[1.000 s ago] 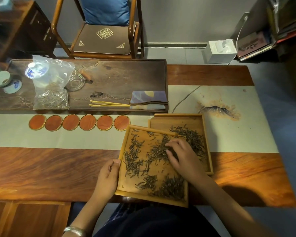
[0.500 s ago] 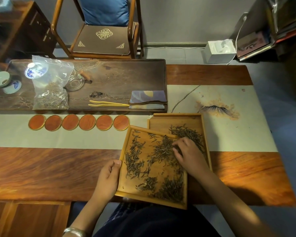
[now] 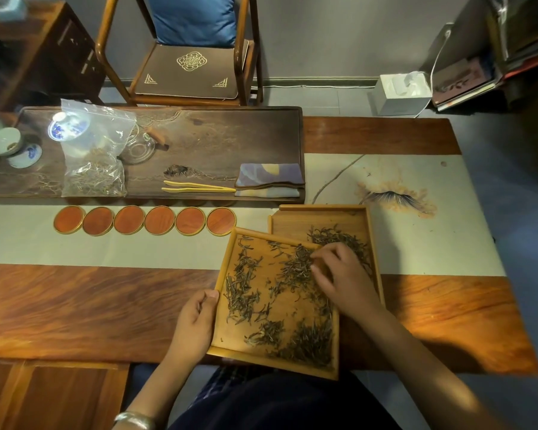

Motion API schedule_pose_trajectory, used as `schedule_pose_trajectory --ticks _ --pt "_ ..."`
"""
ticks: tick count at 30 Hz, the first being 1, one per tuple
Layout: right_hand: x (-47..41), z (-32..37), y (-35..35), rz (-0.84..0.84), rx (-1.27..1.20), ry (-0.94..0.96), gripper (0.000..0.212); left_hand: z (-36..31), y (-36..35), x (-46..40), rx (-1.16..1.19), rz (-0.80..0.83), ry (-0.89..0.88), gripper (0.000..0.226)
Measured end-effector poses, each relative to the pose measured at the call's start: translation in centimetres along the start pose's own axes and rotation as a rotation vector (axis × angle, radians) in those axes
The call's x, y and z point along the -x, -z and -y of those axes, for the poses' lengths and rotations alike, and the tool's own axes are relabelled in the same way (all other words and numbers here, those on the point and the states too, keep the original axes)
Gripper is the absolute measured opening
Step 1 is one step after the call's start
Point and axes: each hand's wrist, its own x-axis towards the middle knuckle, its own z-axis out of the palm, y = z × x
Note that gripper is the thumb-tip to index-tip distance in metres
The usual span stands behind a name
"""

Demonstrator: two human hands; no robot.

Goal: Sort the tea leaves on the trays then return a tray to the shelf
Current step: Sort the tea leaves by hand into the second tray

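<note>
Two shallow wooden trays lie on the table in front of me. The near tray (image 3: pixel 222 268) is turned at an angle and overlaps the far tray (image 3: pixel 292 223). Dark tea leaves (image 3: pixel 246 290) are scattered in clumps over the near tray, and a smaller heap of leaves (image 3: pixel 330 235) lies in the far tray. My left hand (image 3: pixel 196 324) grips the near tray's left rim. My right hand (image 3: pixel 342 277) rests on the near tray's right part, fingertips pinched in the leaves near the far tray's heap. No shelf can be identified.
A row of several round orange coasters (image 3: pixel 145 220) lies left of the trays. Behind them a dark tea board (image 3: pixel 230 138) carries a plastic bag of leaves (image 3: pixel 94 159), yellow tongs (image 3: pixel 196 186), a folded cloth (image 3: pixel 269 180) and cups. A chair (image 3: pixel 190 69) stands beyond the table.
My right hand has moved up the near tray toward its far right corner, dragging leaves with it. The left hand has kept its hold on the rim.
</note>
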Motion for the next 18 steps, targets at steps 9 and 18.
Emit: schedule_pose_trajectory --ticks 9,18 --pt "-0.2 1.6 -1.8 0.027 0.074 0.095 0.027 0.1 0.2 -0.1 -0.044 -0.013 -0.005 0.029" --pt "-0.4 -1.1 -0.8 0.024 0.106 -0.057 0.029 0.3 0.8 -0.3 -0.043 -0.022 0.0 0.029"
